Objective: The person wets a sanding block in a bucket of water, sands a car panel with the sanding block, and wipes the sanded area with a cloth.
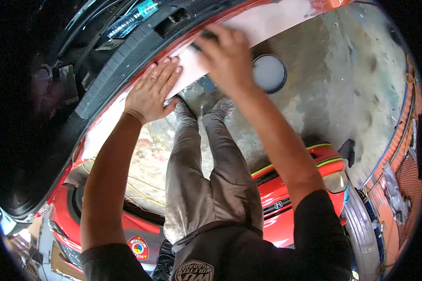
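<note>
Pale panel [272, 21] lies under left hand [153, 89], flat near its dark-trimmed edge, fingers slightly spread. Right hand [229, 63], blurred, grips dark object [206, 36] at panel, farther along; round tub [284, 78] near right wrist.

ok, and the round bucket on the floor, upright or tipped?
Upright. The bucket shows its round open top to the camera, with whitish contents inside the dark rim. Cannot tell how full.

Blur on the right hand [227, 58] leaves the dark object [206, 38] at its fingers unclear.
</note>
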### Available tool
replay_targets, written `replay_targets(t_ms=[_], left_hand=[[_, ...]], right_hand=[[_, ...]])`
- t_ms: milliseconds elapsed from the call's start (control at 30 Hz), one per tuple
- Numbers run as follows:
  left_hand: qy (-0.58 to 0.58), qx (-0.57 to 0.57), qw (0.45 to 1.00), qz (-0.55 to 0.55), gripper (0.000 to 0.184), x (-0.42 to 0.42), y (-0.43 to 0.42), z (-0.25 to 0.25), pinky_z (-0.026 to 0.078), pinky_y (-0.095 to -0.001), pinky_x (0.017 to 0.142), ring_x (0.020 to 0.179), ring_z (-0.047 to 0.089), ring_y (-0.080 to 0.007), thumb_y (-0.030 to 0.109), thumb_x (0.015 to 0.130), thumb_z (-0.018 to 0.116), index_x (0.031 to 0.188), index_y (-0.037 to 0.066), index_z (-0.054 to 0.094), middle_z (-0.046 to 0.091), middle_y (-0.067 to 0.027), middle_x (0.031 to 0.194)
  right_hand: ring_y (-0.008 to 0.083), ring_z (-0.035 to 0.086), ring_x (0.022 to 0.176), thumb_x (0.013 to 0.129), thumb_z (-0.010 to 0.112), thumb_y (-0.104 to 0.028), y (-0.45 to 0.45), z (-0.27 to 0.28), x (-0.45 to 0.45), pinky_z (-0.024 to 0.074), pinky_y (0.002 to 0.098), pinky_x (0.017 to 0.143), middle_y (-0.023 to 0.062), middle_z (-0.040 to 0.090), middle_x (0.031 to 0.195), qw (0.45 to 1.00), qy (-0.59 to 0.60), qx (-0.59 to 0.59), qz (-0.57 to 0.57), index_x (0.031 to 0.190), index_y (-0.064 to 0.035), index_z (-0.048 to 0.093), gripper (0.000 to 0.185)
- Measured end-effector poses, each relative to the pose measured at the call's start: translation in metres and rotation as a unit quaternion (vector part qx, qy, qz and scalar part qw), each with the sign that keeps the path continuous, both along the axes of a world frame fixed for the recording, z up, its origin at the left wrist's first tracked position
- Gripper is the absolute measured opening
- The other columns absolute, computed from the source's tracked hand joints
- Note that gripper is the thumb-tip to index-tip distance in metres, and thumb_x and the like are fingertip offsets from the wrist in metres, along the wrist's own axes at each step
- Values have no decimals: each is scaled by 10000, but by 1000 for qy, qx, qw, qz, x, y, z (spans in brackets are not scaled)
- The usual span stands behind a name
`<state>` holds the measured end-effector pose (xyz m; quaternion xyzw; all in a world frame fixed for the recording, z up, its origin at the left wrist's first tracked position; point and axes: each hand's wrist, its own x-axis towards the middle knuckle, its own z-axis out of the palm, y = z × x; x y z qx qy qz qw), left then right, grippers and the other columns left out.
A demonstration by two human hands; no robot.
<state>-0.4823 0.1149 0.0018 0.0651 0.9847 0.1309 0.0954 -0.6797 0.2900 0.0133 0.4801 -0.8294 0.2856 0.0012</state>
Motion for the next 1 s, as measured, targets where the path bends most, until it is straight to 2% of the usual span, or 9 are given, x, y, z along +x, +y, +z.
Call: replay_targets(t_ms=[100,167,233,367,467,667,767,867,1000], left_hand=[[-18,8,1000,4,876,-2,0,5,170,-435,1299,1585,197,-263,484,922,609,1633,100,271,223,-120,1709],[-6,4,1000,-2,896,-1,0,3,172,-434,1297,1583,205,-267,489,910,626,1630,89,275,232,-121,1706],[8,7,1000,-7,894,-1,-1,2,172,-435,1297,1582,208,-272,486,909,628,1627,80,283,240,-119,1704],[-1,27,1000,3,848,26,-11,7,202,-481,1282,1573,224,-321,441,943,623,1603,17,302,287,-169,1674],[-41,-32,998,-24,833,102,-53,9,228,-489,1270,1567,235,-344,422,956,617,1600,3,295,282,-197,1669],[-10,-30,999,-9,840,129,-61,-4,222,-493,1267,1567,228,-357,404,949,617,1617,27,272,255,-198,1681],[-10,-17,1000,-7,846,133,-61,-1,223,-500,1264,1568,225,-360,392,945,621,1620,29,262,246,-197,1686],[-4,-14,1000,-11,848,131,-61,-3,224,-498,1264,1568,225,-361,391,943,623,1619,26,262,248,-196,1686],[8,-9,1000,-10,840,134,-60,-2,225,-501,1263,1565,231,-365,385,947,619,1617,22,264,255,-197,1684]], right_hand=[[353,596,1141,838,788,-197,16,-10,-62,457,475,1010,131,664,1267,990,50,-66,-112,1156,-145,767,323],[404,541,1227,828,715,-65,9,15,-54,447,484,1047,204,589,1335,985,-12,-20,-169,1204,-21,702,379],[354,598,1139,840,791,-202,3,-9,-27,462,472,997,138,674,1238,980,37,-50,-189,1144,-141,771,311],[330,587,1155,793,790,-211,-38,-2,91,466,484,980,87,629,1302,990,3,-28,-138,1143,-176,761,353],[321,581,1163,806,787,-222,-23,-7,61,464,471,988,73,627,1309,999,9,-20,-43,1145,-173,761,343],[351,599,1111,824,766,-196,-32,-13,61,468,490,951,97,642,1282,976,29,-41,-210,1115,-154,759,294],[336,592,1134,805,771,-191,-61,3,136,464,482,965,87,643,1277,991,-16,-25,-133,1120,-160,750,317],[335,586,1130,797,784,-201,-38,-4,93,462,480,978,89,645,1278,998,25,3,-52,1143,-153,747,351],[360,587,1108,777,793,-205,-42,-13,75,470,498,966,106,647,1265,968,35,-39,-247,1106,-143,750,337]])
